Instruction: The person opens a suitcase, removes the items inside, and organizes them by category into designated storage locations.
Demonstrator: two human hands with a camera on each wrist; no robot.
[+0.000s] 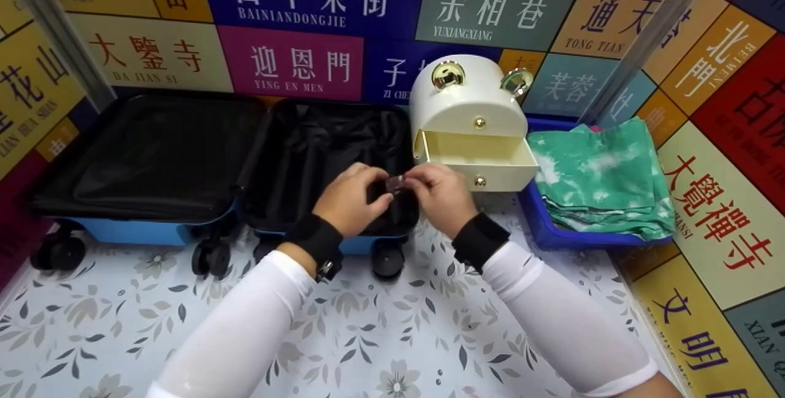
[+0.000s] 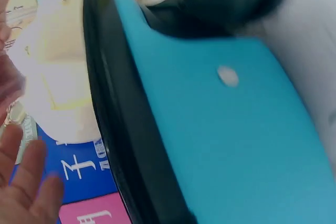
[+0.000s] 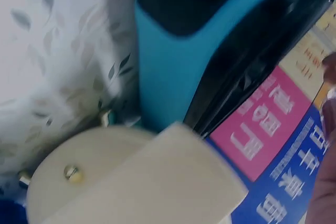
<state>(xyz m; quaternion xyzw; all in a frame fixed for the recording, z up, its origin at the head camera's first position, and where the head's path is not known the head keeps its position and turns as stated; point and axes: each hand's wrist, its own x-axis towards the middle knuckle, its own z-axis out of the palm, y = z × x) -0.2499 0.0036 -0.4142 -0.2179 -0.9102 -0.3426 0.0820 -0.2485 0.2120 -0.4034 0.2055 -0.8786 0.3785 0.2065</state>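
Both hands meet above the front right part of an open suitcase (image 1: 343,134) with a black lining and light blue shell. Between them is a small clear, shiny item (image 1: 395,184), whose kind is too small to tell. My left hand (image 1: 351,200) has its thumb and index finger at the item's left side; its other fingers (image 2: 31,174) are loosely bent in the left wrist view. From the right, my right hand (image 1: 443,197) pinches the item with its fingertips. Just beyond the right hand, a white cabinet (image 1: 469,94) has its lower drawer (image 1: 506,177) pulled out.
The suitcase's other half (image 1: 165,153) lies at the left, wheels toward me. A blue basket (image 1: 576,240) holding folded green-and-white cloths (image 1: 598,171) stands right of the cabinet. Panels with large lettering (image 1: 294,61) enclose the back and sides of the leaf-patterned table (image 1: 392,336).
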